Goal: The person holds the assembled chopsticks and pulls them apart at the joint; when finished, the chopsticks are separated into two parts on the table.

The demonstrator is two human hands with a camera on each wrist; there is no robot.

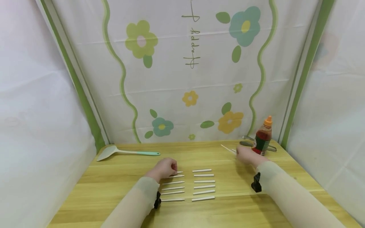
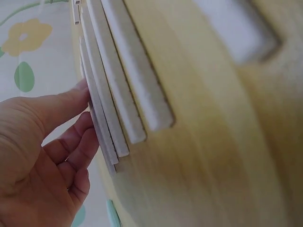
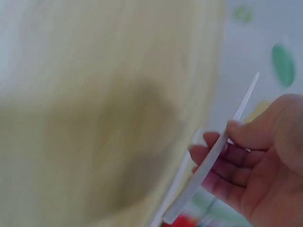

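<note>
My left hand (image 1: 163,168) is at the far end of the left column of white tapered sticks (image 1: 173,192). Its thumb and fingers pinch the farthest stick, whose tip (image 1: 179,172) shows past the fingers. To its right lies a second column of white sticks (image 1: 203,186). Over the back right of the table, my right hand (image 1: 248,155) holds a slim white tapered stick (image 3: 208,161) between thumb and fingers. Beside that one, in the right wrist view, a second white stick (image 3: 177,182) shows; whether the hand grips it too is unclear.
Just beyond my right hand stands a red sauce bottle (image 1: 262,139) with an orange cap. Metal utensils (image 1: 246,143) lie around its base. A spatula (image 1: 106,153) with a mint-tipped handle lies back left. A flowered cloth (image 1: 176,76) hangs behind the wooden table (image 1: 94,193).
</note>
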